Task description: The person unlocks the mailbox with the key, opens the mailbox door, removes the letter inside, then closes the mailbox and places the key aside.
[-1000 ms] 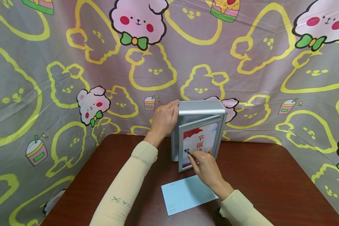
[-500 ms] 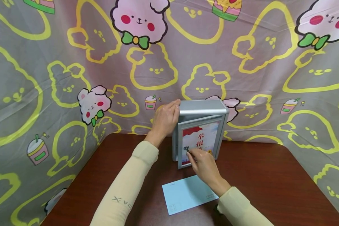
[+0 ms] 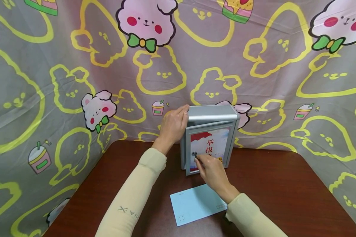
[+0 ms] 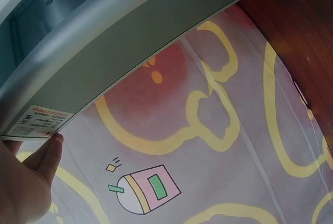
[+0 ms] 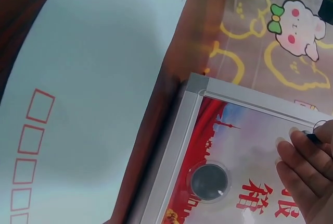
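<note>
A grey metal box [image 3: 212, 110] with a rounded front edge stands on the table, its door [image 3: 188, 151] ajar on the left side. Red characters and a red banner decorate the door's front panel. My left hand [image 3: 174, 124] grips the box's top left corner, fingertips reaching its back edge beside a label [image 4: 39, 121]. At the lock near the door's left edge, my right hand [image 3: 214, 171] pinches a small dark key [image 5: 312, 137] with a thin ring. The key's tip and the lock are mostly hidden by the fingers in the right wrist view.
A light blue envelope [image 3: 195, 205] lies on the dark red table [image 3: 273, 184] in front of the box, partly under the right forearm. Behind and beside the table hangs a patterned cloth [image 3: 154, 75]. A round dark circle [image 5: 209, 181] sits low on the door panel.
The door has swung inward, its free edge now closer to the box. My right hand has moved slightly left and up with it. The left hand stays at the box's corner.
</note>
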The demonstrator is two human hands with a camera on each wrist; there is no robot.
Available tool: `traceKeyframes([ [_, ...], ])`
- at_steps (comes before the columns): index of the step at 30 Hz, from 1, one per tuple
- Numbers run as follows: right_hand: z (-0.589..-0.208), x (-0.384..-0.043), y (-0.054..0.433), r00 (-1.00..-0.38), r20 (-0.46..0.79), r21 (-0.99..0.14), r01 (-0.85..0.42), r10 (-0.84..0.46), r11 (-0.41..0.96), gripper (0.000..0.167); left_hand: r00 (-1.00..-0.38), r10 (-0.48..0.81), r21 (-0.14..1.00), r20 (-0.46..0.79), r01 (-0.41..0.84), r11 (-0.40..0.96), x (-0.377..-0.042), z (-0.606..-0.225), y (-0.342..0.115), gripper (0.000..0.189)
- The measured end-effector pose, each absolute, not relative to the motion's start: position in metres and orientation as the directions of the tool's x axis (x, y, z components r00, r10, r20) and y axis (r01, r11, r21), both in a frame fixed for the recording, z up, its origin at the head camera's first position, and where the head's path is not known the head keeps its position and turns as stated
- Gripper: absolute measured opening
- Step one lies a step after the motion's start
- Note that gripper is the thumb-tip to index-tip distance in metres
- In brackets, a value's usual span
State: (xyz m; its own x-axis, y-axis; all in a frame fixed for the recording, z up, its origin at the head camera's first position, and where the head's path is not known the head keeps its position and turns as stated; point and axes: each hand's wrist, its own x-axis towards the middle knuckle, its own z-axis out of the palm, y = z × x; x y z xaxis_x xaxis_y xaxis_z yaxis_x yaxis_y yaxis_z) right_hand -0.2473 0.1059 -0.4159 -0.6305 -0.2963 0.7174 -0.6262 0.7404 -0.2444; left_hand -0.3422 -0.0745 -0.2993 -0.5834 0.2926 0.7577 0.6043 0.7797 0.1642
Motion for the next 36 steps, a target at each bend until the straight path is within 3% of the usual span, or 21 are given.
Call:
traceKeyframes([
  [25, -0.4156, -0.249, 0.1028, -0.669, 0.689, -0.277, -0.599, -0.28, 0.751, 0.003, -0.618, 0.32, 0.172, 0.718, 0.602, 0.779, -0.3426, -0.2959, -0.0767, 0.047],
  [36, -0.4151, -0.2501, 0.103, -0.649, 0.705, -0.267, -0.616, -0.286, 0.741, 0.004, -0.63, 0.338, 0.19, 0.699, 0.619, 0.762, -0.344, -0.2941, -0.0801, 0.047],
])
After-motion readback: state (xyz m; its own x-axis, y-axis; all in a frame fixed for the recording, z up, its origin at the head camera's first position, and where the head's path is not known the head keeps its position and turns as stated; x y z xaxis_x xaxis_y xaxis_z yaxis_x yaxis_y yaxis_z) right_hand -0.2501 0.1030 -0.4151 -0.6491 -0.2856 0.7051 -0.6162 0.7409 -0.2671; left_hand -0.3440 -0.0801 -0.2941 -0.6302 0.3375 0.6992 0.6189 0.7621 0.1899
